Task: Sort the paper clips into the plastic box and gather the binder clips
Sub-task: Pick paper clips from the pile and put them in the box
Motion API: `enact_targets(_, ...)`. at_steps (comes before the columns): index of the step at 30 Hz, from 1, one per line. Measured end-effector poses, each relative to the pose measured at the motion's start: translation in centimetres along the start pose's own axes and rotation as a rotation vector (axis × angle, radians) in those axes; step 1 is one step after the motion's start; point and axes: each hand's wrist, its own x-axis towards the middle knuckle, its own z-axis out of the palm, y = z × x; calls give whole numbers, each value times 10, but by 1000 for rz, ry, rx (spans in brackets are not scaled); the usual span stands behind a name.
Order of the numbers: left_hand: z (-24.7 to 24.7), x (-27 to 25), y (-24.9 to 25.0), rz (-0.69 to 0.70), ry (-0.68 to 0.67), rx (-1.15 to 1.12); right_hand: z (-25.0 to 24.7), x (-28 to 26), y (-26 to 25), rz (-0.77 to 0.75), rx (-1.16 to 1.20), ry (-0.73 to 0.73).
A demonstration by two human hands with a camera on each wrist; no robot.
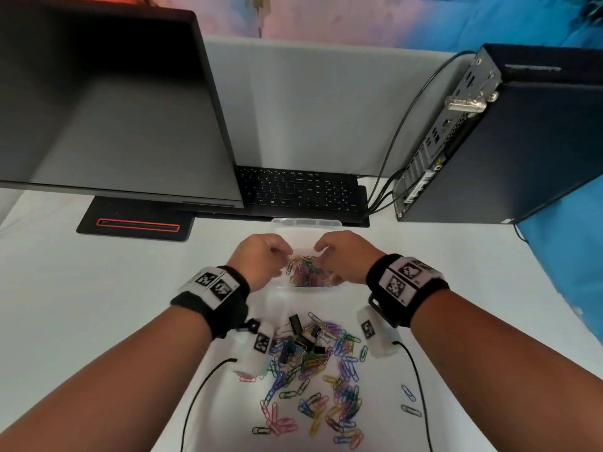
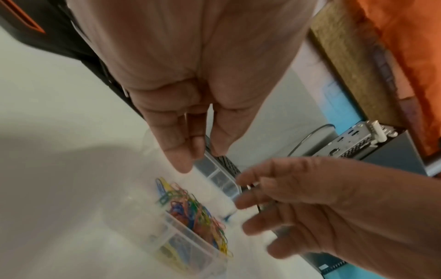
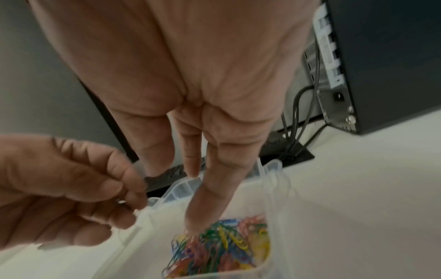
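A clear plastic box (image 1: 306,222) stands on the white table in front of me. One of its compartments holds a heap of coloured paper clips (image 1: 306,272) (image 2: 195,213) (image 3: 226,243). My left hand (image 1: 284,256) (image 3: 133,203) hangs over the box's left side, fingers curled and thumb pressed to the index finger, fingertips pinching a wall of the box (image 3: 140,222). My right hand (image 1: 323,252) (image 3: 188,198) reaches in from the right with long straight fingers, one fingertip touching the heap. Closer to me lie several loose paper clips (image 1: 342,396) and black binder clips (image 1: 300,337).
A dark monitor (image 1: 114,109) on a black stand (image 1: 137,223) fills the back left. A black keyboard (image 1: 300,194) lies just behind the box. A computer tower (image 1: 522,141) with cables (image 1: 381,190) stands at the back right. Thin black cords (image 1: 202,386) trail from my wrists.
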Motion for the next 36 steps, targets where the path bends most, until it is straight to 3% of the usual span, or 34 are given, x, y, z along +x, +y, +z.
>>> enact_targets(3, -26, -21, -31, 33, 99, 41, -9, -29, 22, -119, -179, 129)
enact_targets(5, -37, -43, -63, 41, 137, 212, -5, -53, 47, -185, -332, 148)
enact_targets(8, -33, -88, -110, 103, 123, 478, 21, -84, 82, -221, -596, -37)
enact_targets(11, -14, -124, -140, 281, 59, 613, 48, -93, 99, -317, -764, -154)
enact_targets(15, 4, -134, -152, 374, 73, 684, 74, -79, 95, -350, -780, -170)
enact_targets(22, 9, -130, -150, 335, 73, 774, 87, -73, 94, -276, -866, -118)
enact_targets(29, 13, -151, -165, 297, 14, 985, 103, -129, 136, -148, -868, -8)
enact_targets(33, 22, -167, -170, 248, 79, 949, 134, -162, 146, -38, -757, 74)
enact_targets(36, 39, -179, -172, 249, 66, 896, 156, -172, 139, -70, -682, 62)
